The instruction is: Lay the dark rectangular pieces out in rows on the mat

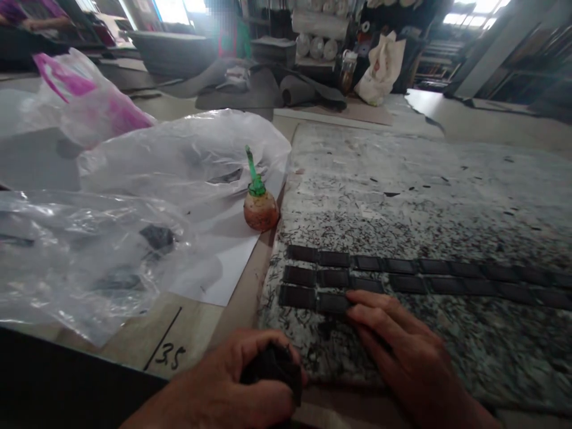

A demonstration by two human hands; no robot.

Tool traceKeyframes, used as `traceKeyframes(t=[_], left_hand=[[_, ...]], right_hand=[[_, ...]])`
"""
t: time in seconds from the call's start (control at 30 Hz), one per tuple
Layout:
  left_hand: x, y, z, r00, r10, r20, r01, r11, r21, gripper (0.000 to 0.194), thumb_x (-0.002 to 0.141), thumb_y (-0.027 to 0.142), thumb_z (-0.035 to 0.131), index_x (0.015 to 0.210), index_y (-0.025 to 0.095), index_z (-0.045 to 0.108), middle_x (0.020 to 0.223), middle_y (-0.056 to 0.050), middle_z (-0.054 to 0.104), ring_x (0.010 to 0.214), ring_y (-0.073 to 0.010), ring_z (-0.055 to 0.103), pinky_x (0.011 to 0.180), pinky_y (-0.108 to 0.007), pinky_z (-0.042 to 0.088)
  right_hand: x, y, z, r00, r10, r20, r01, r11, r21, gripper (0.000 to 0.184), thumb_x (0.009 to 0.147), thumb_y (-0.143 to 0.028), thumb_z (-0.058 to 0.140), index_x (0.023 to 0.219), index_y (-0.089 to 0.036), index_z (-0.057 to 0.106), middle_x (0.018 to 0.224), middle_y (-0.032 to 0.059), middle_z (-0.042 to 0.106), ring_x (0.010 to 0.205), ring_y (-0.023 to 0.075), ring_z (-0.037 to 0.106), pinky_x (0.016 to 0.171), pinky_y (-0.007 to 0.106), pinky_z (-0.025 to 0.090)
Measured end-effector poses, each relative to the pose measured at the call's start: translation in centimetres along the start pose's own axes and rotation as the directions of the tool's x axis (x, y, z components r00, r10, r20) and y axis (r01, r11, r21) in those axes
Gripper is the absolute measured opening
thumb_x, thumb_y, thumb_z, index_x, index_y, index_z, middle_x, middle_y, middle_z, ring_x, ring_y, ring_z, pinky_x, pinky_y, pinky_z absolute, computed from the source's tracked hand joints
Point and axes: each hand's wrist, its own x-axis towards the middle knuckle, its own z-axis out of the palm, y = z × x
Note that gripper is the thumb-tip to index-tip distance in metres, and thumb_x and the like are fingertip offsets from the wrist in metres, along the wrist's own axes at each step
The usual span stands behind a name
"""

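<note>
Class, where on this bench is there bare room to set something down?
Bare tan board lies between the plastic and the left hand, around the inked 35. The speckled slab has room above the dark tiles, though flecked. Crowded: the right hand on the tiles, and the orange bulb on the paper.

Bright windows light a workshop, with white rolls stacked on shelving beyond the workbench.
</note>
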Motion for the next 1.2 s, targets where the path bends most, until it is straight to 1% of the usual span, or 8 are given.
traceKeyframes(t=[0.37,0.47,0.57,0.77,0.93,1.0,1.13,1.2], left_hand=[[0.4,2.4,1.5,1.000,0.025,0.003,-0.025,1.000,-0.011,0.016,0.071,0.013,0.052,0.084,0.016,0.061,0.064,0.006,0.049,0.055,-0.0059,0.039,0.051,-0.017,0.031],[0.3,1.8,2.0,0.997,0.040,-0.069,-0.036,0.998,0.047,0.021,0.073,0.019,0.056,0.093,0.020,0.063,0.075,0.004,0.057,0.063,-0.0081,0.045,0.056,-0.018,0.035],[0.5,1.3,2.6,0.997,0.036,-0.068,-0.029,0.995,0.098,0.033,0.072,0.020,0.054,0.103,0.023,0.062,0.080,0.003,0.062,0.065,-0.0108,0.050,0.057,-0.021,0.037],[1.6,2.3,4.3,0.979,0.188,0.077,-0.199,0.965,0.174,0.040,0.067,0.011,0.052,0.104,0.022,0.063,0.085,0.004,0.061,0.078,-0.0149,0.054,0.068,-0.023,0.040],[2.4,3.1,5.5,0.981,0.154,0.119,-0.174,0.966,0.189,0.040,0.068,0.011,0.048,0.104,0.020,0.063,0.079,0.004,0.060,0.073,-0.0145,0.055,0.061,-0.022,0.039],[2.5,3.4,5.8,0.985,0.152,0.082,-0.168,0.955,0.244,0.038,0.068,0.012,0.048,0.102,0.020,0.064,0.077,0.004,0.061,0.070,-0.0136,0.053,0.060,-0.021,0.039],[2.7,3.7,6.1,0.991,0.128,0.029,-0.131,0.940,0.316,0.029,0.071,0.017,0.051,0.096,0.022,0.066,0.076,0.004,0.061,0.070,-0.0131,0.051,0.060,-0.020,0.038],[2.9,3.5,6.1,0.994,0.111,0.011,-0.110,0.958,0.263,0.032,0.074,0.019,0.053,0.104,0.023,0.064,0.083,0.003,0.063,0.074,-0.0134,0.052,0.063,-0.021,0.040]], right_hand=[[0.0,0.0,-0.1,0.998,-0.065,0.009,0.065,0.993,-0.097,0.020,0.088,-0.010,0.048,0.100,-0.018,0.061,0.105,0.0044,0.064,0.106,0.0221,0.052,0.094,0.039,0.040],[0.2,-0.9,-0.5,0.999,0.031,-0.025,-0.029,0.998,0.056,0.017,0.088,-0.013,0.050,0.098,-0.021,0.061,0.093,0.0008,0.065,0.090,0.0145,0.057,0.084,0.027,0.044],[0.3,-2.4,-1.1,0.978,0.165,0.125,-0.199,0.912,0.358,0.011,0.087,-0.019,0.051,0.089,-0.024,0.061,0.079,-0.0037,0.063,0.071,0.0079,0.059,0.063,0.015,0.046],[0.2,-4.3,-1.2,0.811,0.304,0.499,-0.573,0.584,0.575,0.015,0.075,-0.020,0.059,0.088,-0.023,0.066,0.079,-0.0037,0.067,0.071,0.0104,0.061,0.063,0.016,0.045],[-0.3,-4.0,-1.3,0.636,0.406,0.656,-0.770,0.283,0.572,0.011,0.075,-0.023,0.056,0.078,-0.019,0.067,0.070,-0.0021,0.065,0.057,0.0095,0.057,0.047,0.015,0.040],[-0.6,-3.6,-1.6,0.643,0.437,0.630,-0.765,0.325,0.556,0.014,0.077,-0.026,0.055,0.078,-0.020,0.068,0.068,-0.0017,0.065,0.055,0.0095,0.056,0.046,0.016,0.039],[-0.9,-3.0,-2.1,0.778,0.452,0.436,-0.625,0.625,0.467,0.014,0.080,-0.024,0.055,0.080,-0.022,0.068,0.072,-0.0021,0.066,0.065,0.0105,0.060,0.059,0.017,0.044],[-1.1,-2.7,-2.4,0.797,0.473,0.376,-0.604,0.643,0.471,0.014,0.081,-0.024,0.055,0.083,-0.023,0.068,0.075,-0.0022,0.067,0.066,0.0105,0.061,0.063,0.017,0.047]])
